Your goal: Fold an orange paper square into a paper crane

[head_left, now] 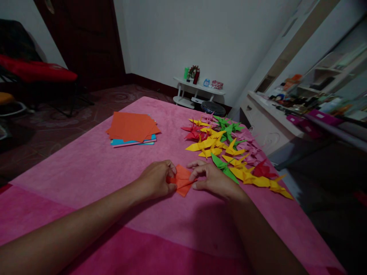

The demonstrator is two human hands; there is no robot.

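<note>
A small folded orange paper [182,178] lies on the pink cloth-covered table [94,168]. My left hand [157,178] pinches its left edge with curled fingers. My right hand [211,178] presses on its right side, thumb and fingers closed against the paper. Just to the right of my right hand lies a green folded paper crane [225,167].
A stack of orange sheets [132,126] over blue and pink ones lies at the back left. Several folded paper cranes, yellow [207,144], green, red and pink, spread along the right side. A white dresser [266,122] stands right; a small white shelf [197,91] behind.
</note>
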